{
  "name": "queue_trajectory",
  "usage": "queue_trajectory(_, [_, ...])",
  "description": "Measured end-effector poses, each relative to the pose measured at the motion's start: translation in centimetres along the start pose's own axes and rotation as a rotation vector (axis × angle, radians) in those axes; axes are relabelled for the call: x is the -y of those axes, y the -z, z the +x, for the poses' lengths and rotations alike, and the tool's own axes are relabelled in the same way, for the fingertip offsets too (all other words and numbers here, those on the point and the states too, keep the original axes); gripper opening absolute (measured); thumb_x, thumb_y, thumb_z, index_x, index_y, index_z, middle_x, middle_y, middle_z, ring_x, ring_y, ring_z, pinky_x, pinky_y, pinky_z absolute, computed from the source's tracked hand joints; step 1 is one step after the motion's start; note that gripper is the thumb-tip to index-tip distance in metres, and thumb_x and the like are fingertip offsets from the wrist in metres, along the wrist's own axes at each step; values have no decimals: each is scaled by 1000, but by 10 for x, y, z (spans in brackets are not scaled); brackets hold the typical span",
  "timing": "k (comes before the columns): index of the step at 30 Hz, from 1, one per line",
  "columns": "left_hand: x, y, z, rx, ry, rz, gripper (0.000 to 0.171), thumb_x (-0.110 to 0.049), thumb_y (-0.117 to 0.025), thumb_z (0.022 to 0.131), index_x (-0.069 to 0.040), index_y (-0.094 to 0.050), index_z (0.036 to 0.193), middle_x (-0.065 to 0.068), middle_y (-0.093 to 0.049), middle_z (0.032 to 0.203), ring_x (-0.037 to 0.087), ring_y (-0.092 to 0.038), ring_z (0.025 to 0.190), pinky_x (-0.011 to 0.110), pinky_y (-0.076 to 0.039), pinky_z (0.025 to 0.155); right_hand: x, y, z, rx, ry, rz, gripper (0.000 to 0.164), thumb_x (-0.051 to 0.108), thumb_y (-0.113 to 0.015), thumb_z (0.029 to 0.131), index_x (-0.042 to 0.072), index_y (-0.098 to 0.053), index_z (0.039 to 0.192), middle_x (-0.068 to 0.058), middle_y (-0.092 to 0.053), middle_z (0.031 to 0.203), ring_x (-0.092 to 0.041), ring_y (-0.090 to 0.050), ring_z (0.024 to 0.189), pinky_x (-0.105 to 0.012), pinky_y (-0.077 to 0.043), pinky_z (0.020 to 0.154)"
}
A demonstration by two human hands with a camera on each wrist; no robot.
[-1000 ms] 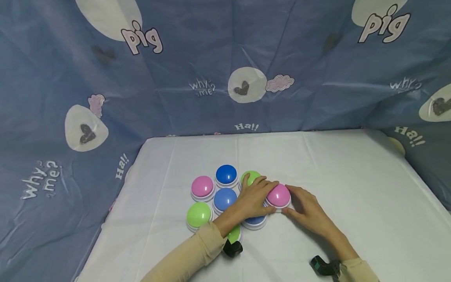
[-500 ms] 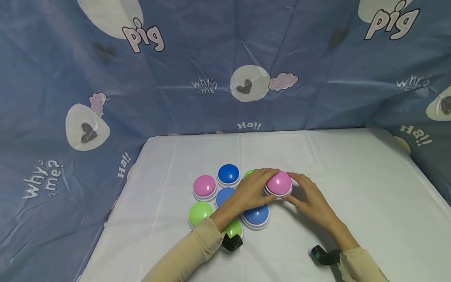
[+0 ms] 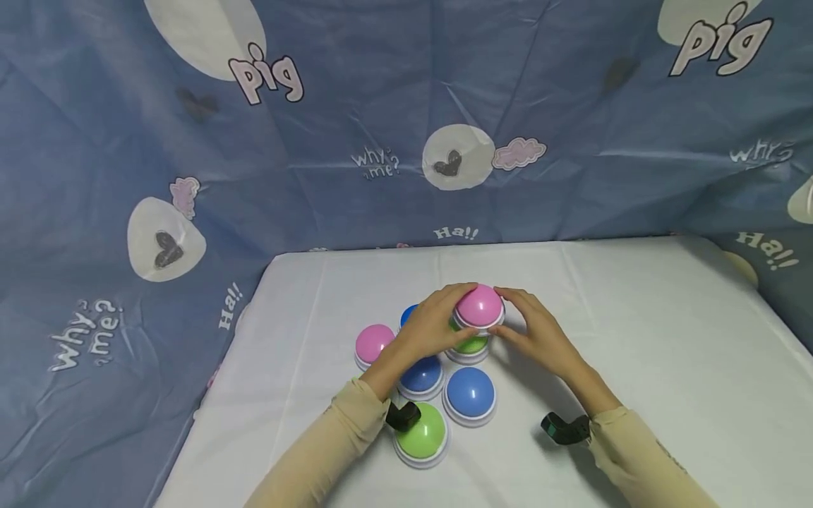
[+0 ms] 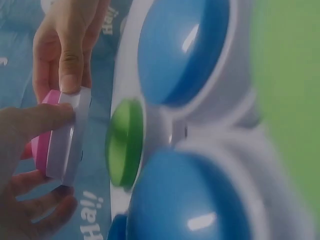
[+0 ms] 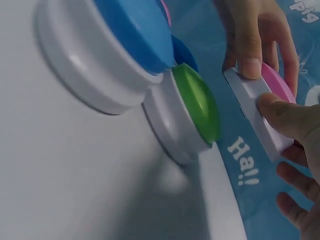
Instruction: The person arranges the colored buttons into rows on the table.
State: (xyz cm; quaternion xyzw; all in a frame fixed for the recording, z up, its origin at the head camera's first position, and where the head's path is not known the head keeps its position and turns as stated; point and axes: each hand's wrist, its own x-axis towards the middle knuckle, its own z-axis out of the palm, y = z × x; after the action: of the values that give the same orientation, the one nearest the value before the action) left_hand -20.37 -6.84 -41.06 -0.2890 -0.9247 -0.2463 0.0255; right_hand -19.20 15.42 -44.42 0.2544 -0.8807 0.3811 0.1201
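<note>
Between them, my left hand (image 3: 432,323) and right hand (image 3: 540,331) grip a pink push button (image 3: 479,306) with a white base, thumbs on its near side. They hold it in the air over a green button (image 3: 471,346) on the table. A gap shows between the white base (image 5: 255,112) and that green button (image 5: 197,105) in the right wrist view. Beside it stand a blue button (image 3: 471,392) and another blue one (image 3: 422,375), partly under my left arm. A further blue button (image 3: 408,314) is mostly hidden by my left hand.
A second pink button (image 3: 373,343) stands at the left of the group. Near my left wrist camera (image 3: 404,416) is a green button (image 3: 422,432); my left forearm hides most of another. The white tabletop (image 3: 635,317) ends at a blue printed curtain (image 3: 356,204).
Both hands have raised the pink button and carried it away from me and left, from beside the group to above the green button. My view has shifted slightly.
</note>
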Motion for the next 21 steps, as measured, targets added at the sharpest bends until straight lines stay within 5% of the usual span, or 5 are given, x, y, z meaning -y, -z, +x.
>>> queue_trajectory(12, [42, 14, 17, 1, 61, 43, 74, -42, -71, 81, -20, -38, 143, -1, -49, 141, 18, -49, 128, 41, -45, 101, -5, -19, 52, 81, 12, 30, 65, 24, -74, 82, 6, -45, 137, -10, -54, 130, -27, -51, 121, -49, -40, 103])
queue_trajectory(21, [70, 16, 40, 1, 98, -29, 76, -36, -74, 80, -16, -37, 144, 4, -49, 142, 21, -49, 128, 41, -42, 105, -17, -31, 87, 103, -7, 56, 65, 18, -73, 82, 2, -44, 138, -16, -54, 129, -32, -52, 119, -48, -48, 93])
